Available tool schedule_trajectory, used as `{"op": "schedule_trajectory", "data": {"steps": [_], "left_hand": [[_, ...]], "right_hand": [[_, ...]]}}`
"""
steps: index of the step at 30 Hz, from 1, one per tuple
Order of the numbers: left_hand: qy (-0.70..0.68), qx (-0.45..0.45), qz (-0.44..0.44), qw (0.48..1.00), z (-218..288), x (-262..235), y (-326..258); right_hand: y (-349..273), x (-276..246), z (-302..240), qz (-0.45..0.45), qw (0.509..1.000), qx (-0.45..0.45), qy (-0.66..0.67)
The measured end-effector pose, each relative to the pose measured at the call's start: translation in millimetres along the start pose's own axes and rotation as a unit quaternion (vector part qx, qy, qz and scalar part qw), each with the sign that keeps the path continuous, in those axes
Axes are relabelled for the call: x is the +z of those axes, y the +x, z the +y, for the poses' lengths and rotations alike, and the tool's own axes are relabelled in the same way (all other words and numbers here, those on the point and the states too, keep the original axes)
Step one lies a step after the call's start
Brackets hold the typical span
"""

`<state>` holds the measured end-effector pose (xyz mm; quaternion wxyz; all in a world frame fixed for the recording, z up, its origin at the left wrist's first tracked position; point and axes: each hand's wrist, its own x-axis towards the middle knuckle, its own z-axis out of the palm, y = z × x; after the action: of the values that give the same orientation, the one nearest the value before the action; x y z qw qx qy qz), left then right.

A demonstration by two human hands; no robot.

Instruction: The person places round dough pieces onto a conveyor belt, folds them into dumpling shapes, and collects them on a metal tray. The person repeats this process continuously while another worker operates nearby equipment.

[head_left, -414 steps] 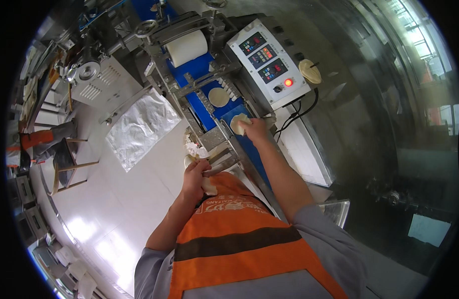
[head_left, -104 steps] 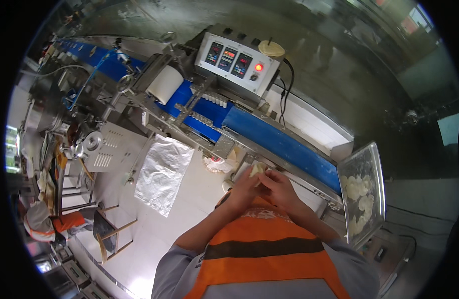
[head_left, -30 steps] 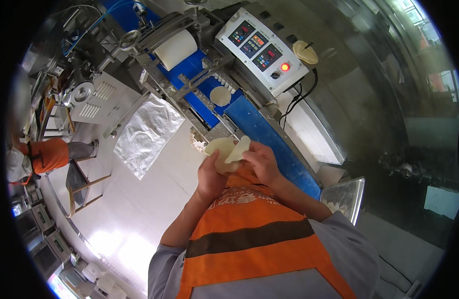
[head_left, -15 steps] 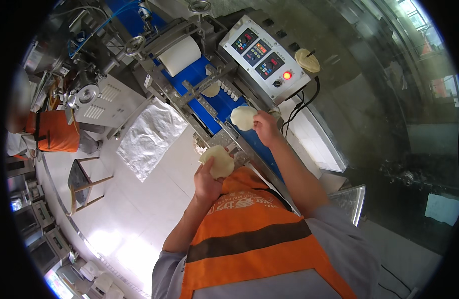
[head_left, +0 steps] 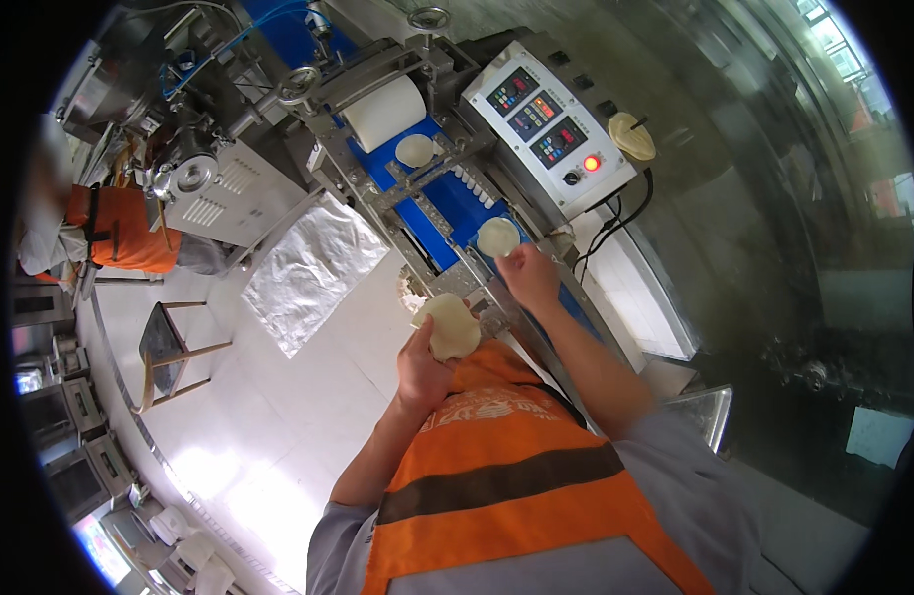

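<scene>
My left hand (head_left: 424,369) grips pale, flat dough rounds (head_left: 451,325), thumb on top, just in front of my apron. They look stacked, but I cannot count the layers. Farther right, my right hand (head_left: 532,279) pinches the near edge of another dough round (head_left: 497,236) over the blue conveyor belt (head_left: 459,206). A third dough round (head_left: 414,151) lies flat on the belt, between the white roller (head_left: 385,111) and the metal crossbar. A row of small white rollers (head_left: 474,185) sits beside the belt.
A control box (head_left: 548,134) with a lit red lamp stands right of the belt; dough pieces (head_left: 631,137) hang on a peg behind it. Silver sheeting (head_left: 316,273) lies on the floor at left, near a chair (head_left: 169,352). Someone in an orange apron (head_left: 129,230) is at far left.
The view has shifted, moving the machine right and down in the picture. A dough round now shows near the white roller. The one under the crossbar is gone from there. My right hand sits lower over the belt.
</scene>
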<state>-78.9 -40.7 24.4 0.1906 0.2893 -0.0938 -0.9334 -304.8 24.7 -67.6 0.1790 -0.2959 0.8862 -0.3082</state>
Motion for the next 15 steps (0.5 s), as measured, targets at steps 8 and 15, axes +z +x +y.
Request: {"op": "schedule_trajectory", "data": {"steps": [8, 15], "left_hand": [[0.069, -0.017, 0.003, 0.997, -10, -6, 4], [0.033, -0.06, -0.033, 0.997, -15, -3, 2]], "right_hand": [[-103, -48, -100, -0.13, 0.944, -0.25, 0.174], [-106, -59, -89, -0.168, 0.946, -0.227, 0.161]]}}
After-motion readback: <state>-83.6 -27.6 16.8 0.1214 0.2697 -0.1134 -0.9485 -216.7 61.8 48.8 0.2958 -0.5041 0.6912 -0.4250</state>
